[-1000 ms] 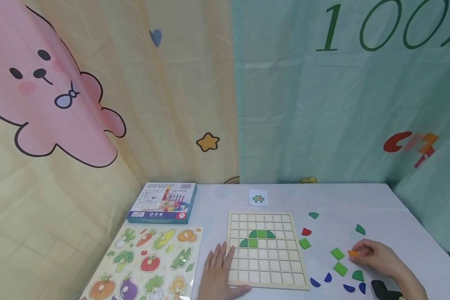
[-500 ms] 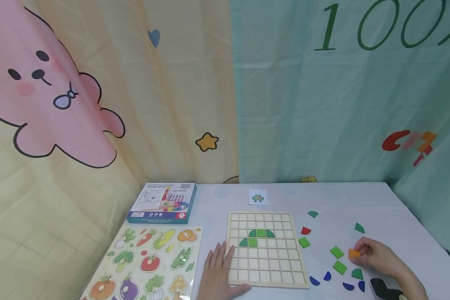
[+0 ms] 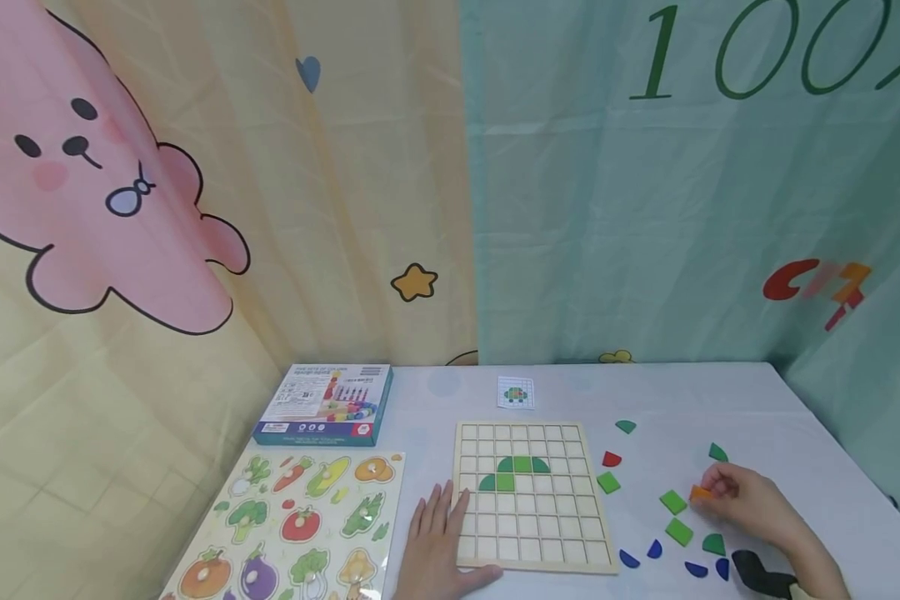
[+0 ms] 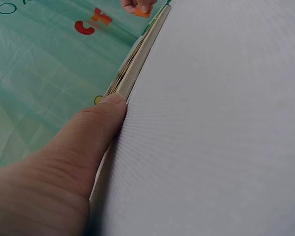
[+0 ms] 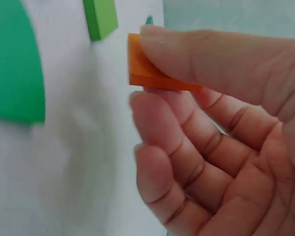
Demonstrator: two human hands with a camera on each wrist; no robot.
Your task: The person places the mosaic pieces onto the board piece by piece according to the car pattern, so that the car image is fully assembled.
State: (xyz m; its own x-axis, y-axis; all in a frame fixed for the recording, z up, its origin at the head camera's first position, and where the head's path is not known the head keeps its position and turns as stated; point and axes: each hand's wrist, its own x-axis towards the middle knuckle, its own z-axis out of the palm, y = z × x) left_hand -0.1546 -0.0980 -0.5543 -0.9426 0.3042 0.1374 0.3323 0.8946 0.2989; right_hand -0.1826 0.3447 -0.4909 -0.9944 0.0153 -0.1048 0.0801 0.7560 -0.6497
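The right hand (image 3: 750, 502) pinches an orange piece (image 5: 150, 75) between thumb and fingers, at three o'clock from the grid board (image 3: 528, 527) and well apart from it; a light green piece (image 3: 673, 502) is near, towards nine o'clock. At the board's eight o'clock, the left hand (image 3: 437, 550) lies with fingers straight and slightly spread, its thumb touching the near edge.

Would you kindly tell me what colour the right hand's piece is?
The piece is orange, best seen in the right wrist view.
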